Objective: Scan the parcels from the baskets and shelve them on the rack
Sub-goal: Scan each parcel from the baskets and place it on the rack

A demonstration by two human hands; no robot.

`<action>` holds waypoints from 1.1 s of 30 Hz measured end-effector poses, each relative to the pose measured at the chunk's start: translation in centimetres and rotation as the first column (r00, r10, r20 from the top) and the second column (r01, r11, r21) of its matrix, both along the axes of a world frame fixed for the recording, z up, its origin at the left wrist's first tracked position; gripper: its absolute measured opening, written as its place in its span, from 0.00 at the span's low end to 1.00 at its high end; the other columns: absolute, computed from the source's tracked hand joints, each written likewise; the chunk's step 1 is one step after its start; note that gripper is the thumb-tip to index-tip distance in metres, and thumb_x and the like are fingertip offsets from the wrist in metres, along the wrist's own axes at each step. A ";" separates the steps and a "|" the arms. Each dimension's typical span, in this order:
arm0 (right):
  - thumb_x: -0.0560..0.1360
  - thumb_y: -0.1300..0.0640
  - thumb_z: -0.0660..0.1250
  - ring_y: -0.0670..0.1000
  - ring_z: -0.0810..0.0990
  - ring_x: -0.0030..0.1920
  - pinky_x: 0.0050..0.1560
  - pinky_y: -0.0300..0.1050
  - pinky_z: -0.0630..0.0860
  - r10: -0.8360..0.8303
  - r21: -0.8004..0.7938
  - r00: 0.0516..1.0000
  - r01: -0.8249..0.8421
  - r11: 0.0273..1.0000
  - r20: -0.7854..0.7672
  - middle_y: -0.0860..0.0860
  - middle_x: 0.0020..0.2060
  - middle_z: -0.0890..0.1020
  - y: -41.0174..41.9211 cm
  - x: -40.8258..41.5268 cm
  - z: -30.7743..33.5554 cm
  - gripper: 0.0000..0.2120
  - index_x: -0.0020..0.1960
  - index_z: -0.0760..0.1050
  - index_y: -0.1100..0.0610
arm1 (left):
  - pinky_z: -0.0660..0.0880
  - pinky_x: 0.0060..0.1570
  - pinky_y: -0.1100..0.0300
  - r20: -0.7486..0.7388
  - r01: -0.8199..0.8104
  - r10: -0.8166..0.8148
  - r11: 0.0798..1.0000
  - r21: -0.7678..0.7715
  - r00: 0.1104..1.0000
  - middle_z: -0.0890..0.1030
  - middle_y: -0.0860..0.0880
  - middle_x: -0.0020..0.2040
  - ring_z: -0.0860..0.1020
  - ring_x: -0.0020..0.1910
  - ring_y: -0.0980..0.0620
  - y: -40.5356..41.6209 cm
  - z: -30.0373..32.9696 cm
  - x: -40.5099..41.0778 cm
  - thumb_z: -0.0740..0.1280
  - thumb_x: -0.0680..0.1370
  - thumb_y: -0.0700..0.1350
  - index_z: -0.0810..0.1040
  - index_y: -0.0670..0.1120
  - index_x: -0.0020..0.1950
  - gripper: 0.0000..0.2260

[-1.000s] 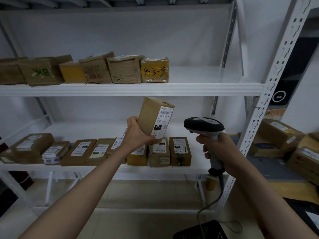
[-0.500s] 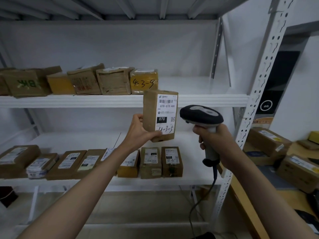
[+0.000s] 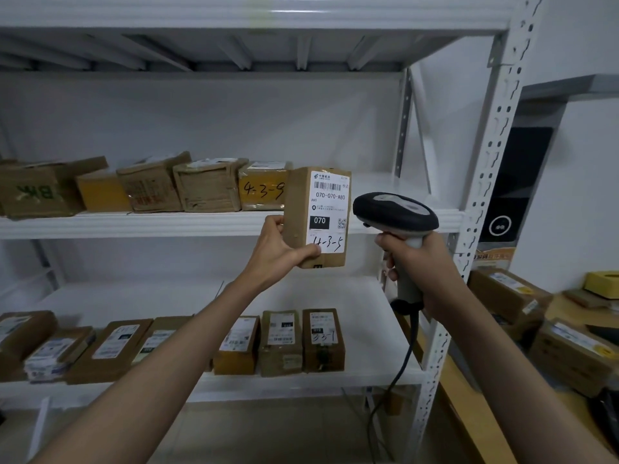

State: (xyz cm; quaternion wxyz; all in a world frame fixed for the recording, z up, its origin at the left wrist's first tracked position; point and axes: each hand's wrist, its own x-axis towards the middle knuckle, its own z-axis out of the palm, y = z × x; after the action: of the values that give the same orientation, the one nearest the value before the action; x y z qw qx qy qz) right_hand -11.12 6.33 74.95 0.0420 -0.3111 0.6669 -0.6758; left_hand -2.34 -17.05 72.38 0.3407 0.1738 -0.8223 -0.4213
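My left hand [image 3: 279,249] grips a small brown parcel [image 3: 298,209] upright by its lower left corner, its white label facing me with "4-3-5" handwritten at the bottom. The parcel is level with the front edge of the rack's upper shelf [image 3: 134,226], just right of a yellow-brown parcel marked "4-3-9" [image 3: 263,190]. My right hand [image 3: 418,262] holds a black and grey barcode scanner [image 3: 395,212] by its handle, the scanner's head close beside the parcel's right edge. A dark cable hangs down from the scanner.
Several parcels stand in a row on the upper shelf's left part and on the lower shelf [image 3: 368,380]. The perforated white rack post [image 3: 482,182] rises at right. Beyond it, more brown parcels [image 3: 509,293] lie on a wooden surface.
My left hand has raised the parcel from the lower-shelf level to the upper shelf's edge and turned it upright. The scanner hand rose with it. The view tilted upward.
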 end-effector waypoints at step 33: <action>0.78 0.59 0.70 0.52 0.75 0.32 0.37 0.47 0.76 0.045 -0.060 0.998 -0.043 0.997 0.031 0.56 0.33 0.78 1.5 0.4 1.0 0.05 0.53 0.77 0.57 | 0.76 0.64 0.50 -0.066 -0.070 0.067 0.997 -0.037 0.996 0.71 0.47 0.70 0.73 0.66 0.50 1.0 0.2 -2.0 0.79 0.70 0.55 0.60 0.47 0.74 0.41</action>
State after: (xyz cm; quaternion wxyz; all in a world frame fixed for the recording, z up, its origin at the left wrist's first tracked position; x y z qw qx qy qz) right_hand -10.74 7.87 75.97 0.0585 -0.3160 0.6386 -0.6993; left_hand -4.36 -16.07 72.57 0.3846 0.1814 -0.8127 -0.3984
